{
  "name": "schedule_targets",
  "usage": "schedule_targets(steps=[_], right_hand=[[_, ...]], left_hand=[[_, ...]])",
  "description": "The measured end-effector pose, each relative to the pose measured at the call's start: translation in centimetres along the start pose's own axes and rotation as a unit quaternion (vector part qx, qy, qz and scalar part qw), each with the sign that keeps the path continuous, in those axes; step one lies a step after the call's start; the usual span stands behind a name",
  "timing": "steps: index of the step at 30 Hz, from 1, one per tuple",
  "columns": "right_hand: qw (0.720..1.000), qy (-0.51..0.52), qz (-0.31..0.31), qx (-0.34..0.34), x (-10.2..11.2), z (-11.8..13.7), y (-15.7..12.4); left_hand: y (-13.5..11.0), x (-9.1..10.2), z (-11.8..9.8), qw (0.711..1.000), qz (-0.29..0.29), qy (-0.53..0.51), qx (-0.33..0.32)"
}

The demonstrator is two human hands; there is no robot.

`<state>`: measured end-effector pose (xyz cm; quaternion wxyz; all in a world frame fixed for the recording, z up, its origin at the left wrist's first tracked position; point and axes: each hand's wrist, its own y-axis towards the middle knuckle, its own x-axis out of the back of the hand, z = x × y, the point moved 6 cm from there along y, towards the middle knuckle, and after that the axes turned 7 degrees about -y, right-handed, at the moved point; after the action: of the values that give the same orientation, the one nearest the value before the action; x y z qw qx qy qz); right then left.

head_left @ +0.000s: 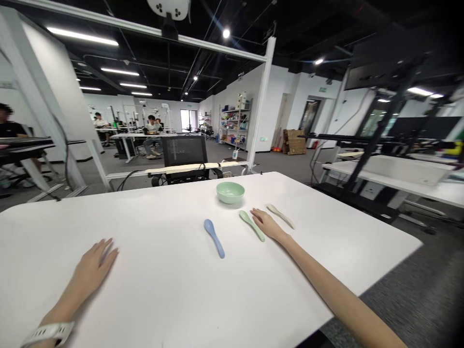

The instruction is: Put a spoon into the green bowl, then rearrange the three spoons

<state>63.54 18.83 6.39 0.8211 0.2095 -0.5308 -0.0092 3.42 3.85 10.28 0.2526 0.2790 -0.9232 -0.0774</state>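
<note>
My right hand [267, 223] is open over the table, its fingers reaching between a green spoon [253, 226] and a beige spoon [281, 216]. It looks closest to the green spoon; whether it touches that spoon I cannot tell. A blue spoon [214, 239] lies farther left, bowl end away from me. Beyond the spoons stands a light green bowl [230, 193], upright, with nothing visible inside. On the left part of the table, my left hand [92, 267] rests palm down with fingers spread, holding nothing. A pale watch band wraps that wrist.
The white table [163, 290] fills the foreground. Past its far edge are a black office chair [184, 152] and a metal frame [261, 96]. Black stands and another desk [391, 176] are at the right. Several people sit in the background.
</note>
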Motion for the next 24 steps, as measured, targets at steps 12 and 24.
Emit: schedule_targets(steps=[12, 24], right_hand=[[1.000, -0.022, 0.006, 0.011, -2.5, -3.9, 0.8], [1.000, -0.024, 0.010, 0.012, -2.3, -3.5, 0.7]], left_hand=[[-3.9, -0.8, -2.2, 0.658, -0.160, -0.634, 0.374], [-2.5, 0.2, 0.2, 0.793, -0.163, -0.505, 0.298]])
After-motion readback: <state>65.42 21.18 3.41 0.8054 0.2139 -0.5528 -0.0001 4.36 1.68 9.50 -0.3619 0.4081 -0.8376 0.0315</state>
